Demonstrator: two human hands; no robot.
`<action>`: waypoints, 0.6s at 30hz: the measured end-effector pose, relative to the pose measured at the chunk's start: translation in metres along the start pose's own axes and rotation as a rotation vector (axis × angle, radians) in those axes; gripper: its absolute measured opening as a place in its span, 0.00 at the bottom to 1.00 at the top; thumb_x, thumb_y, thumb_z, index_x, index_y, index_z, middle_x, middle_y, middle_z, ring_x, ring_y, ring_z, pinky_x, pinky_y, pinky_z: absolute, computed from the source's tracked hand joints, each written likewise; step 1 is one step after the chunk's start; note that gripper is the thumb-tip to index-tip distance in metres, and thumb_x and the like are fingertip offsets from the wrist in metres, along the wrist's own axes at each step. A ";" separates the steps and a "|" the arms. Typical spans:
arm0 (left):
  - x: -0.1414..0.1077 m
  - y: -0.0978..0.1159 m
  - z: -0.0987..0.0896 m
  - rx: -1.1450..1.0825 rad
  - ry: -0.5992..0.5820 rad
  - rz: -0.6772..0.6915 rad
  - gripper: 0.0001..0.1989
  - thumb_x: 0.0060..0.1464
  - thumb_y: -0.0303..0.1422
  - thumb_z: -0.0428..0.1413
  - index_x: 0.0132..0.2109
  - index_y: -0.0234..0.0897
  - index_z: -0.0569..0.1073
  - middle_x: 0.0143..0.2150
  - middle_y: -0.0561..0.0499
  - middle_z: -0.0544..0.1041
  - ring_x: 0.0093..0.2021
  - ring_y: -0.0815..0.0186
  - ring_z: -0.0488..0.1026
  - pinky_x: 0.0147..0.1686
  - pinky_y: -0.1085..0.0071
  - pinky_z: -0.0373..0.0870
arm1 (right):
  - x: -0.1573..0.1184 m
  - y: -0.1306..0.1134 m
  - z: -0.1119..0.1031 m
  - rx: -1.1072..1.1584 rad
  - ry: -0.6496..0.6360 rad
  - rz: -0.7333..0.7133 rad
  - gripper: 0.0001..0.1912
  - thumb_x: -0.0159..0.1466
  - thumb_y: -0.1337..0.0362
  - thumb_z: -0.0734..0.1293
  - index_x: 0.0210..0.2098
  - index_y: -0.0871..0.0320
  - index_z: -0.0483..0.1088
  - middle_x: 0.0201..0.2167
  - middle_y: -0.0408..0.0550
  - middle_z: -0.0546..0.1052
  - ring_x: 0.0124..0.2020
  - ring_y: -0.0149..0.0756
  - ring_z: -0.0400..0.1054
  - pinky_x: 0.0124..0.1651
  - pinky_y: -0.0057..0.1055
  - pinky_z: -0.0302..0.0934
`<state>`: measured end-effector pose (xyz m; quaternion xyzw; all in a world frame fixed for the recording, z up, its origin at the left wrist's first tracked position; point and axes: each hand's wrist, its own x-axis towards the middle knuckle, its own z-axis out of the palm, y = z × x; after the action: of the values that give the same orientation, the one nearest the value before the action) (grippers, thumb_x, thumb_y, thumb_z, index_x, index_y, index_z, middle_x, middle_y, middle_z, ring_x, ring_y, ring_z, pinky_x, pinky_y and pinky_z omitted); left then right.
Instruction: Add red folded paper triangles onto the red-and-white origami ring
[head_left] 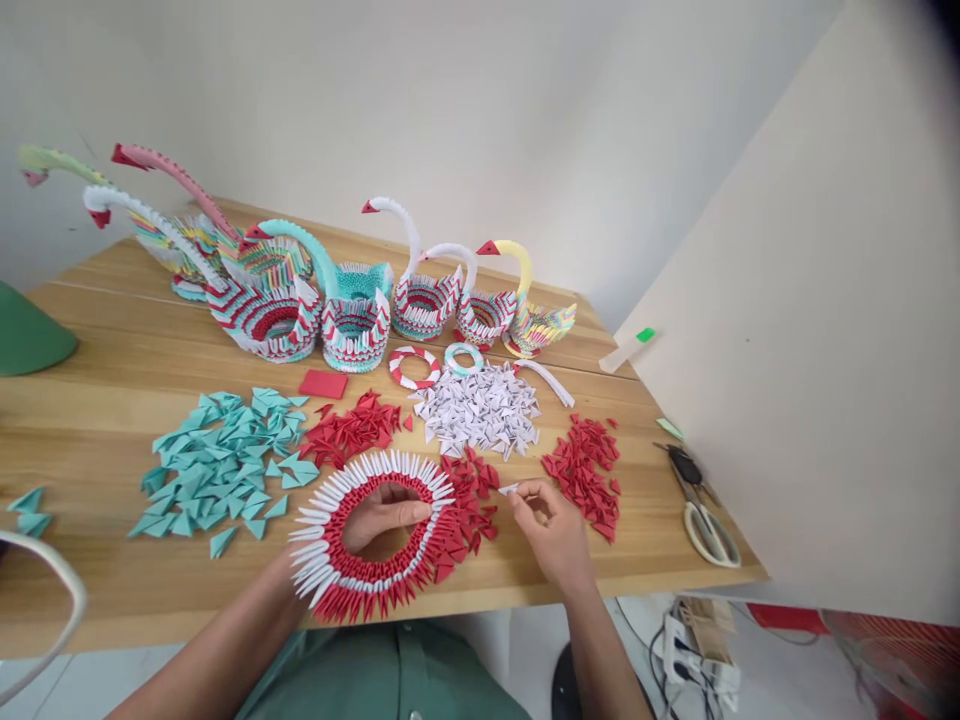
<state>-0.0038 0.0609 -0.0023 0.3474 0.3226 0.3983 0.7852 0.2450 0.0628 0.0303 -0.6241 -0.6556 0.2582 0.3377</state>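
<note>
My left hand (390,518) grips a ring of folded paper pieces (337,575), its thumb lying over the inner edge. Red pieces line the ring's inside, white points fan out around the far and left part, and red points show along the near right. Between thumb and fingertips, my right hand (551,525) pinches a small white folded paper piece (508,490), apart from the ring on its right. Loose red pieces (472,490) lie between the ring and this hand. Farther back is a heap of white pieces (480,405); another red heap (589,470) lies right of my right hand.
Teal pieces (225,460) spread across the left of the wooden table (67,420). Several paper swans, including a yellow one (536,325), stand along the back. Two small paper rings, one red and white (414,368), lie before them. Scissors (709,525) rest near the right edge.
</note>
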 end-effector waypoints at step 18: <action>0.001 0.003 -0.001 -0.024 -0.020 0.046 0.16 0.41 0.43 0.66 0.29 0.33 0.76 0.26 0.51 0.75 0.31 0.66 0.71 0.36 0.69 0.64 | 0.009 -0.018 0.009 0.105 -0.058 -0.052 0.12 0.64 0.56 0.65 0.41 0.55 0.75 0.36 0.49 0.81 0.37 0.40 0.75 0.39 0.34 0.69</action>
<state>-0.0057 0.0635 -0.0005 0.3491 0.3019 0.4167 0.7832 0.2267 0.0709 0.0387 -0.5808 -0.6665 0.3013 0.3573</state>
